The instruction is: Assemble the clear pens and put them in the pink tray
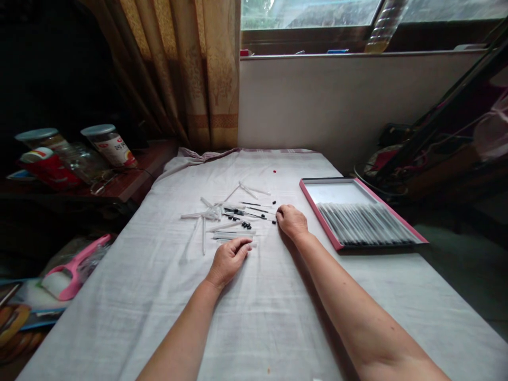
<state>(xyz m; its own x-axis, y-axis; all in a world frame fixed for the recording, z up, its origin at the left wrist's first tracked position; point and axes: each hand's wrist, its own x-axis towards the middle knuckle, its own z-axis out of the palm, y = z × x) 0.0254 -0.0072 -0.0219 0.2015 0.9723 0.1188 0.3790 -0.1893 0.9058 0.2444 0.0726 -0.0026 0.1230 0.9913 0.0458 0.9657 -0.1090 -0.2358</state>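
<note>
My left hand point(230, 258) rests low over the cloth, its thumb and fingers closed around a clear pen barrel whose end sticks out past the fingertips. Just beyond it lie more translucent pen barrels point(232, 234). Farther right, my right hand point(291, 219) is bent down with its fingers pinched together; what they hold is hidden. Thin pen refills point(256, 215) with dark ink lie between the hands, and small black caps point(246, 225) are scattered among them. More loose barrels point(204, 233) spread out to the left.
A pink-edged box point(323, 221) to the right holds a row of pens point(357, 224). A tiny red piece point(274, 171) lies toward the back of the white cloth point(166, 296). Jars point(109, 145) stand on a dark side table at left, above a pink-handled item point(75, 270).
</note>
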